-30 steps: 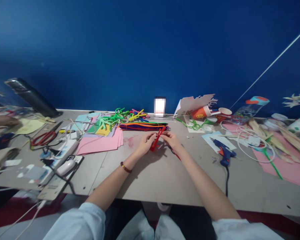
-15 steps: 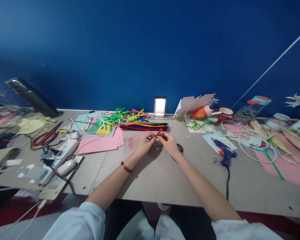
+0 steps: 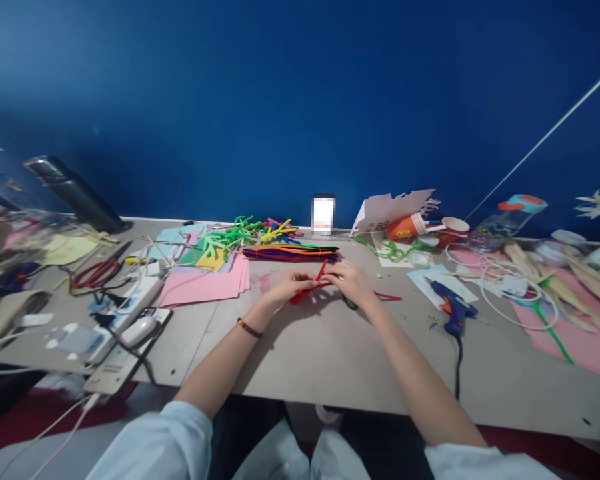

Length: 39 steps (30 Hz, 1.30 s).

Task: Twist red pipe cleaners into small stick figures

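Over the middle of the table, my left hand [image 3: 294,285] is closed, its fingertips pinching a red pipe cleaner [image 3: 323,269]. Opposite it, my right hand [image 3: 353,281] is also closed on the red pipe cleaner, fingertips close to the left ones. One red end sticks up between the hands, a red part hangs under the left fingers, and a straight red length comes out to the right behind my right hand. How the pieces join is hidden by the fingers. Just beyond lies a banded bundle of coloured pipe cleaners [image 3: 290,253].
Pink paper sheets [image 3: 200,287] and bent green pipe cleaners [image 3: 223,243] lie left. Further left are a power strip [image 3: 125,310], a mouse [image 3: 139,331] and red-handled scissors [image 3: 95,273]. A blue glue gun [image 3: 453,308] lies right. A lit phone [image 3: 323,215] stands against the wall.
The right hand has turned flatter over the pipe cleaner, and a red length now shows to its right. More red also shows below the left fingers. The view has shifted slightly.
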Motion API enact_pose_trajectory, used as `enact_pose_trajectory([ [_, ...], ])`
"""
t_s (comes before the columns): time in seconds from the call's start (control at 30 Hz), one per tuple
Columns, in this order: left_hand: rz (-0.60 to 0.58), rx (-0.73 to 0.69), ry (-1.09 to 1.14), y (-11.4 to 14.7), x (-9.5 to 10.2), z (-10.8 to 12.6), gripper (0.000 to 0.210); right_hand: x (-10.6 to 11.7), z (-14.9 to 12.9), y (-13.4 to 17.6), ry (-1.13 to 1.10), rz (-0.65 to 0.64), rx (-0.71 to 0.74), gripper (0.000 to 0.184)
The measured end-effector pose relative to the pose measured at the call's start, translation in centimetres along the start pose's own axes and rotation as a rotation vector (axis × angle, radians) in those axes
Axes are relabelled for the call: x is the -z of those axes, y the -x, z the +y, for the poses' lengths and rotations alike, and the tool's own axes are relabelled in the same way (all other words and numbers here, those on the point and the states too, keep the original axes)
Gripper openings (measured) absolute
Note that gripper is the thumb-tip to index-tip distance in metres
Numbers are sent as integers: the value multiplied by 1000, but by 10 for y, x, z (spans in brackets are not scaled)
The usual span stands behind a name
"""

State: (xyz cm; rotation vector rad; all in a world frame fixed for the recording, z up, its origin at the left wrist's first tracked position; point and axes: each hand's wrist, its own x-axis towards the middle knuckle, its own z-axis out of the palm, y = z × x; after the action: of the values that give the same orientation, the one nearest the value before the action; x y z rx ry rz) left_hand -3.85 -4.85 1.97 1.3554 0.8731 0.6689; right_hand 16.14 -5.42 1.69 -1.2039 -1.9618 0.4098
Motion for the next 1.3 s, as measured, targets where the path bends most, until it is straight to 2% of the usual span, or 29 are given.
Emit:
enact_pose_trajectory([
  [0.07,-48,51,55,1,4,0,33,4,-2,-1,-110,-67,-53,15],
  [0.27,-101,89,103,-1,4,-2,32,11,1,0,-549,-368,-272,25],
  [0.43,-199,96,121,-1,3,-6,33,7,9,4,-753,-479,-409,25],
  [0.53,-240,104,163,-2,4,-11,31,3,9,6,-850,-473,-432,26],
  [0.73,-255,137,312,-4,7,-14,31,-14,1,8,-1032,-385,-450,32],
  [0.9,-266,161,396,-2,7,-14,31,-24,-6,9,-1060,-301,-525,27],
  [1.0,-213,132,423,-5,5,-16,29,-27,-8,9,-1095,-197,-554,27],
  [1.13,-7,86,464,-12,3,-14,28,-31,-8,6,-1179,-15,-588,31],
  [1.2,108,-9,430,-14,2,-13,39,-32,-7,4,-1205,51,-595,33],
  [1.3,333,-261,155,-13,1,-10,44,-32,-6,2,-1213,113,-592,35],
])
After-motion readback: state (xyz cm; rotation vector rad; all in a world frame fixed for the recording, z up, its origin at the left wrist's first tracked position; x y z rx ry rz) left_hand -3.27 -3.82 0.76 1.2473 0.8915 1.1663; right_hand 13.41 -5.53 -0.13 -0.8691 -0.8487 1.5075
